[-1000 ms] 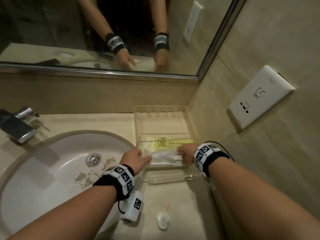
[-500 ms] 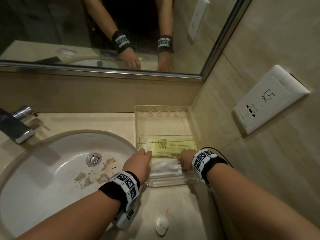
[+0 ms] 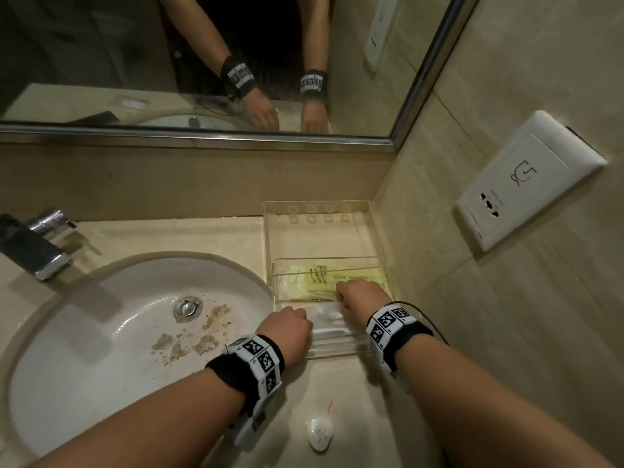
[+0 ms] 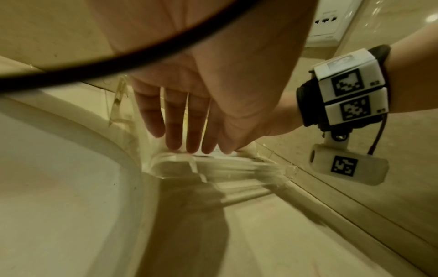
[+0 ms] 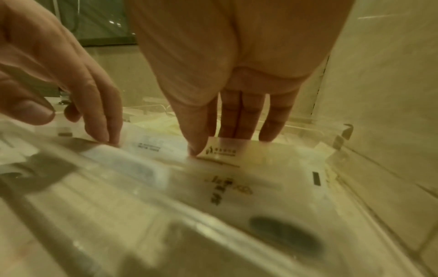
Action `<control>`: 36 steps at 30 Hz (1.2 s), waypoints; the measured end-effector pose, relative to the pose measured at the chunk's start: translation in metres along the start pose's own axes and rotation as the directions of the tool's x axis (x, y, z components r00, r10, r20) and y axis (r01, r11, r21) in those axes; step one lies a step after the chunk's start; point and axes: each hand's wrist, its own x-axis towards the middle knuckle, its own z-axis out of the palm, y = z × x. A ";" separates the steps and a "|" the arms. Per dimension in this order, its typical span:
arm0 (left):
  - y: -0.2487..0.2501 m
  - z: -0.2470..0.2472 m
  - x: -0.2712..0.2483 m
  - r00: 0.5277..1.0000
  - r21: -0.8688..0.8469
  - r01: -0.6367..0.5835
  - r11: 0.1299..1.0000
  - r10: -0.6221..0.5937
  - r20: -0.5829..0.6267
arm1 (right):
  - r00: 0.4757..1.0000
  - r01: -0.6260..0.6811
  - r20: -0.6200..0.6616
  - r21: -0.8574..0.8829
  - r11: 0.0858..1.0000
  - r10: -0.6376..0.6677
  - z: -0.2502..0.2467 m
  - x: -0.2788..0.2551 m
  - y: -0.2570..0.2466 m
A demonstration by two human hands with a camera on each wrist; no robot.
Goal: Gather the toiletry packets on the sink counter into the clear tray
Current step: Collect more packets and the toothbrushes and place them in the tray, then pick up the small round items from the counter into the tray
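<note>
Head view: both hands are down in the near compartment of the clear tray (image 3: 380, 231), which sits on the tabletop (image 3: 354, 400) in the wall corner, beside the sink (image 3: 101, 332). Left hand (image 3: 287, 327) and right hand (image 3: 363, 295) work a white packet (image 3: 326, 314); yellow packets (image 3: 337, 276) already lie just behind it. A small white round item (image 3: 319, 434) sits loose on the tabletop, near edge — can't tell if it counts as a packet.

Left wrist view: left hand (image 4: 189, 105) has straight, relaxed fingers, tips touching down at the tray's near wall — no grip.

Right wrist view: right hand (image 5: 227, 105) also has straight fingers, thumb tip pressing the white packet (image 5: 166, 150) flat; nothing pinched.

Step judged: settling the packet into the tray, nearly done. Next move likely calls for lifting both hands clear. Room is tight on the right — wall close to the tray; open tabletop only toward the near side.
</note>
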 end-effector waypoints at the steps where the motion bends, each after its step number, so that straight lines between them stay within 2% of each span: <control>1: 0.001 0.000 0.000 1.000 0.010 -0.005 1.000 0.005 0.014 | 0.999 0.017 -0.045 -0.028 0.999 -0.019 0.000 -0.003 -0.001; 3: 0.002 0.001 0.000 0.999 0.022 -0.008 1.000 0.007 0.050 | 0.996 0.032 -0.079 -0.030 0.999 -0.034 0.000 -0.008 -0.003; 6: 0.004 0.001 -0.001 0.994 0.016 -0.005 1.000 0.003 0.106 | 0.998 -0.003 0.069 0.054 0.999 -0.001 0.001 -0.015 -0.005; 8: 0.003 -0.002 -0.001 0.991 -0.044 0.010 0.999 -0.005 0.132 | 0.995 -0.026 0.094 0.095 0.995 0.017 0.000 -0.019 -0.006; 10: 0.002 -0.008 -0.004 0.996 -0.132 0.027 0.991 -0.015 0.088 | 0.998 -0.031 0.050 0.114 0.993 0.026 -0.002 -0.023 -0.007; 14: -0.001 -0.021 -0.013 0.995 -0.289 0.028 0.957 -0.055 -0.086 | 0.999 -0.037 -0.024 0.130 0.991 0.041 -0.008 -0.038 -0.012; 20: -0.004 -0.029 -0.035 0.985 -0.321 -0.033 0.946 -0.025 -0.173 | 0.994 -0.039 -0.092 0.221 0.974 0.061 -0.010 -0.073 -0.034; 24: -0.009 -0.022 -0.052 0.983 -0.329 -0.056 0.943 -0.005 -0.182 | 0.993 -0.102 -0.028 0.256 0.961 0.113 0.002 -0.102 -0.058; 27: -0.014 -0.015 -0.065 0.988 -0.346 -0.052 0.937 -0.001 -0.152 | 0.987 -0.159 0.069 0.287 0.945 0.145 0.017 -0.125 -0.074; 31: -0.021 -0.009 -0.080 0.994 -0.359 -0.049 0.932 0.011 -0.106 | 0.966 -0.221 0.180 0.219 0.951 0.183 0.041 -0.146 -0.092; 36: -0.026 -0.007 -0.090 0.995 -0.340 -0.063 0.938 0.034 -0.091 | 0.956 -0.254 0.188 0.140 0.957 0.227 0.055 -0.155 -0.109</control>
